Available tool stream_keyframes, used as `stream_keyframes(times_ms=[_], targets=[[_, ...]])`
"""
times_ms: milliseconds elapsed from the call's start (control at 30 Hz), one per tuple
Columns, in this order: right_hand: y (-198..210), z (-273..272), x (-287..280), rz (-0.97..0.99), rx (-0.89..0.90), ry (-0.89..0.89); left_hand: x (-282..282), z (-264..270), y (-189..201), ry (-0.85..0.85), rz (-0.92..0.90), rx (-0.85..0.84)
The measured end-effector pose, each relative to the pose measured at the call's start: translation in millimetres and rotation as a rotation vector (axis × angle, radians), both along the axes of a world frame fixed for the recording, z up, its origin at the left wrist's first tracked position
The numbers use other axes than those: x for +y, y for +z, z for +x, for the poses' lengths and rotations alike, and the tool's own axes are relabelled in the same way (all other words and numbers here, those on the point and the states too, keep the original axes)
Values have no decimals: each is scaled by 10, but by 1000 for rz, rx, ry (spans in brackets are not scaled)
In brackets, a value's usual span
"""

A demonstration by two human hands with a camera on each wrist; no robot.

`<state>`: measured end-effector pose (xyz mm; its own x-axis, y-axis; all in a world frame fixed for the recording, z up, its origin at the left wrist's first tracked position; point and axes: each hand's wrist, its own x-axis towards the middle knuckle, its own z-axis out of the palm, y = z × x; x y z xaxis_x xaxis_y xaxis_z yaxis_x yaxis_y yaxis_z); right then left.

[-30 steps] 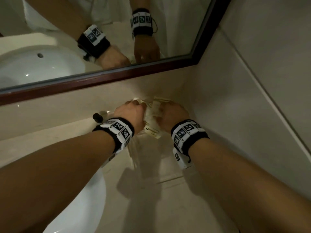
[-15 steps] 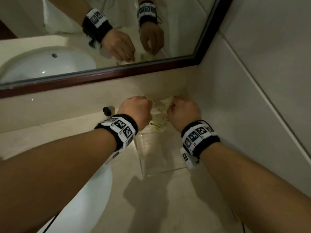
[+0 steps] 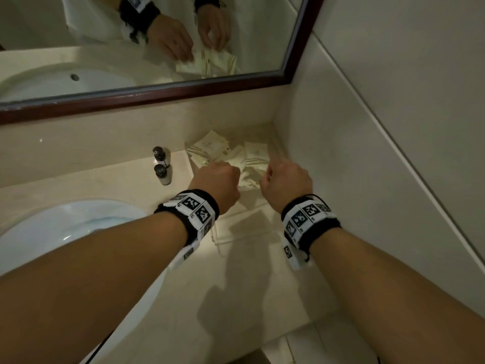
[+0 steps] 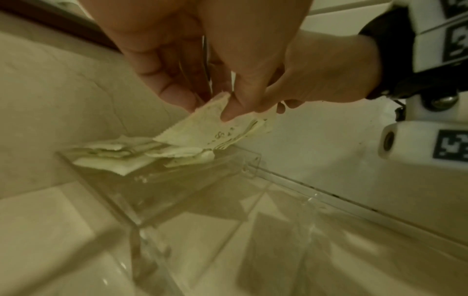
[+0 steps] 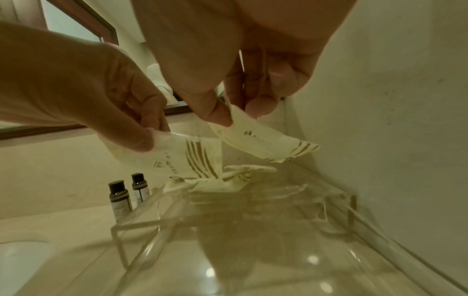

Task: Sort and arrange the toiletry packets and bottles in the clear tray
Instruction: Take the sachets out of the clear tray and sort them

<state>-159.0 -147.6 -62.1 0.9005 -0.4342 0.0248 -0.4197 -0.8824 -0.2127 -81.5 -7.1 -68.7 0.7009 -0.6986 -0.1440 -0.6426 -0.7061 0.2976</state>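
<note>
A clear tray (image 3: 246,236) stands on the counter in the corner by the wall. Several cream toiletry packets (image 3: 210,151) lie heaped at its far end. My left hand (image 3: 220,177) hovers over the tray and pinches one packet (image 4: 202,124) between thumb and fingers. Beside it, my right hand (image 3: 278,174) pinches another packet (image 5: 266,140) by its corner. Both held packets hang just above the pile (image 5: 215,180). Two small dark-capped bottles (image 3: 161,164) stand upright on the counter just left of the tray, also seen as bottles (image 5: 126,194) in the right wrist view.
A white sink basin (image 3: 65,227) sits at the left. A dark-framed mirror (image 3: 157,93) runs along the back and reflects both hands. The tiled wall (image 3: 367,153) closes in the right side. The near half of the tray holds nothing.
Both hands have drawn back from the packet pile toward the tray's middle, each holding a packet. The view has tilted down, and both bottles now show.
</note>
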Motion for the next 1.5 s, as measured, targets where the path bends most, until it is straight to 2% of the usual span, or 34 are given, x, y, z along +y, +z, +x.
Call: stream_keyframes(times_ms=[200,533,800,1067,1500], targets=[[-200,-199,80,18,58,-37,55,-210,-227,14,6,78],[-696,-358,240,25,292,14,186,-374,-648,-28,203,165],[-973,-413,234,1,456,82,241,-466,-766,-118,339,201],[-1033,-427,222,5,466,113,233,-479,-783,-132,350,232],[-1040,-466,170,-39,488,151,202,-562,-780,-242,410,144]])
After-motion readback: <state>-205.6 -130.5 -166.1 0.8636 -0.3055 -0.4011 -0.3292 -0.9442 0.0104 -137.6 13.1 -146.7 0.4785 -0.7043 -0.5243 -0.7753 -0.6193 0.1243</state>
